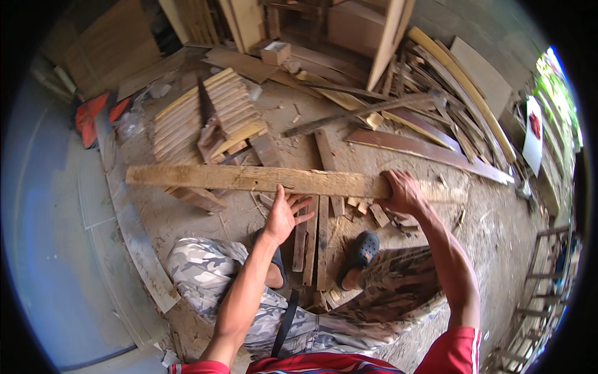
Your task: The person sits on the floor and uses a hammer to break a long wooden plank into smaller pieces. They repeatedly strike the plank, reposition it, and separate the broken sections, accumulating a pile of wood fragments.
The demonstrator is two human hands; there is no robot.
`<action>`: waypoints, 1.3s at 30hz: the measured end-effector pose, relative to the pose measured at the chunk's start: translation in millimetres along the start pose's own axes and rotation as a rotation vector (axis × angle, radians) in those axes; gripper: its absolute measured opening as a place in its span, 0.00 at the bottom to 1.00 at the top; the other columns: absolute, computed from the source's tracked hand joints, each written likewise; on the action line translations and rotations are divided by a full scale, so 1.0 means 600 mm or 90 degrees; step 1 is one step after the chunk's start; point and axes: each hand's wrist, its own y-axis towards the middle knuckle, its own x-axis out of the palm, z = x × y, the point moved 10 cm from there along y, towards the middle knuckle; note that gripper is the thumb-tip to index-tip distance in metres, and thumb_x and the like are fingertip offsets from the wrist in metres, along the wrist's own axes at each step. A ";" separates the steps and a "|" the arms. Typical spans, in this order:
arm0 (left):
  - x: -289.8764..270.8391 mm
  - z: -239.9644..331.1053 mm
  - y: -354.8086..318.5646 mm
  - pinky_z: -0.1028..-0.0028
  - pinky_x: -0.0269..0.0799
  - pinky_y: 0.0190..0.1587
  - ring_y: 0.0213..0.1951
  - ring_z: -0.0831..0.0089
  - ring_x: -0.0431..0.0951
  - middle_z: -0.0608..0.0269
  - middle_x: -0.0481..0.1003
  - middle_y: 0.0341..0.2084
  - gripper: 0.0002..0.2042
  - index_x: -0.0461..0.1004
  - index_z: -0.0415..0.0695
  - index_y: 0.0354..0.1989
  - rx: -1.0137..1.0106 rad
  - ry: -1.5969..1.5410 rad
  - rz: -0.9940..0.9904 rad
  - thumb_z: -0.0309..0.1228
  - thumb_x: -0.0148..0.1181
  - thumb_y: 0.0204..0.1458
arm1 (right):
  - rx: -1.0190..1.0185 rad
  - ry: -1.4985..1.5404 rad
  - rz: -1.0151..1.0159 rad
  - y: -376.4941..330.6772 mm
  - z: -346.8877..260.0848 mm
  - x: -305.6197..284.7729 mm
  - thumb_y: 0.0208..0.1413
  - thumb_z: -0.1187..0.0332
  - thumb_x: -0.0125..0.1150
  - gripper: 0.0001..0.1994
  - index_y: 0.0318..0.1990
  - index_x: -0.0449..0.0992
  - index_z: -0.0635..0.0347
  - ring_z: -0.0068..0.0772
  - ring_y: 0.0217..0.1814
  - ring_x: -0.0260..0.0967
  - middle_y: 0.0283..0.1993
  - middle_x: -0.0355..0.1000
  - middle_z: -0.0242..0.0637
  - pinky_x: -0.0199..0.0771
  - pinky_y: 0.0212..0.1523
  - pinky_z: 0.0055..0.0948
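While the right hand (403, 192) clamps the long rough plank (261, 179) near its right end, holding it level above the sawdust floor, the left hand (283, 215) is spread open w/ fingertips at the plank's near edge, gripping nothing. Judged progress: plank picked up and steadied, no cut or fixing visible yet. Short slats (311, 240) lie under it btw the feet. Small cardboard box (276, 52) at top centre; white sheet w/ red patch (534, 134) far right.
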 end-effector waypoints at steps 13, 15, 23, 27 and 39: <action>0.035 0.234 -0.137 0.64 0.67 0.50 0.48 0.61 0.73 0.58 0.74 0.45 0.25 0.73 0.45 0.50 0.476 0.851 0.175 0.39 0.74 0.44 | -0.064 -0.026 0.001 -0.006 0.009 -0.044 0.38 0.48 0.75 0.34 0.50 0.71 0.60 0.47 0.50 0.71 0.44 0.73 0.42 0.68 0.52 0.42; 0.047 0.222 -0.126 0.58 0.61 0.56 0.55 0.59 0.67 0.57 0.68 0.52 0.32 0.69 0.48 0.56 0.428 1.069 0.202 0.39 0.75 0.40 | -0.080 -0.031 0.001 0.009 0.002 -0.036 0.38 0.48 0.74 0.34 0.50 0.71 0.60 0.47 0.50 0.71 0.44 0.73 0.42 0.68 0.52 0.42; -0.038 0.140 -0.060 0.54 0.55 0.62 0.62 0.58 0.64 0.57 0.66 0.57 0.43 0.60 0.49 0.63 0.229 1.322 0.120 0.38 0.78 0.35 | -0.144 -0.067 -0.007 0.010 0.005 -0.031 0.37 0.50 0.75 0.33 0.49 0.71 0.59 0.45 0.49 0.71 0.43 0.73 0.40 0.68 0.53 0.40; -0.070 0.074 -0.043 0.55 0.62 0.57 0.57 0.56 0.70 0.54 0.70 0.52 0.37 0.62 0.47 0.59 0.164 1.262 0.039 0.36 0.74 0.38 | -0.160 -0.080 -0.029 0.001 0.001 0.000 0.37 0.51 0.75 0.33 0.50 0.71 0.58 0.43 0.52 0.69 0.43 0.72 0.39 0.64 0.58 0.43; -0.154 -0.122 0.118 0.54 0.64 0.57 0.55 0.52 0.70 0.53 0.71 0.49 0.36 0.65 0.45 0.56 0.046 1.110 0.010 0.44 0.75 0.39 | 0.578 -0.135 -0.394 -0.189 0.317 0.114 0.49 0.39 0.64 0.38 0.58 0.71 0.62 0.49 0.54 0.74 0.51 0.76 0.52 0.72 0.56 0.44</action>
